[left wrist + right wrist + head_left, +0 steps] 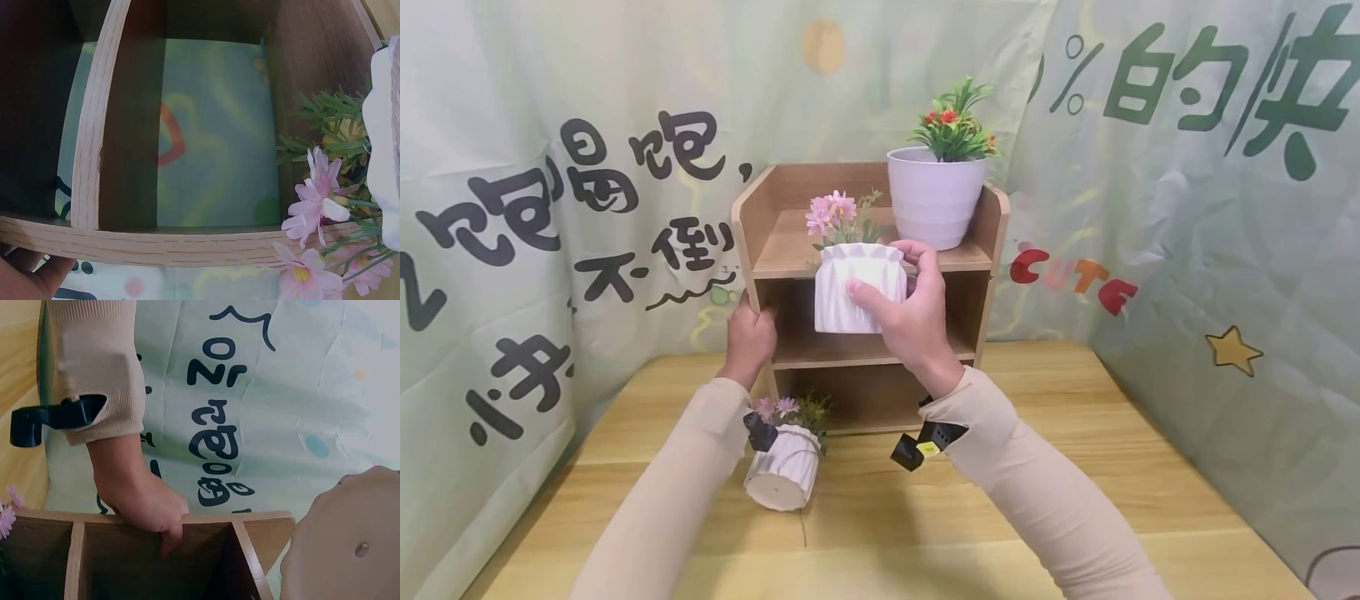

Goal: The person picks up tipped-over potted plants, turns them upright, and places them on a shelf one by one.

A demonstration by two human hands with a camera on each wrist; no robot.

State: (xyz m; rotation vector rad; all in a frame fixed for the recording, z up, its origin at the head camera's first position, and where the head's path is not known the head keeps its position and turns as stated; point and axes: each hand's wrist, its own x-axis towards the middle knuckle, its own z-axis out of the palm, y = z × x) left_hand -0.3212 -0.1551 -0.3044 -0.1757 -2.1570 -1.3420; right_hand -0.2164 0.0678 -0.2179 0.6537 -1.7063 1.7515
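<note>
White ribbed pot (856, 287) with pink flowers, grasped by the right hand (904, 310) in front of the wooden shelf unit (868, 250), level with its middle compartment. Possible fault: the blooms may snag on the upper board, tilting the pot. Left hand (748, 337) clasps the unit's left side panel, forearm extended; right wrist bent inward, thumb across the pot's face.

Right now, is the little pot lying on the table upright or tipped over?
Tipped over. The white pot lies on its side on the table, its round base facing the camera and its pink flowers pointing toward the shelf.
</note>
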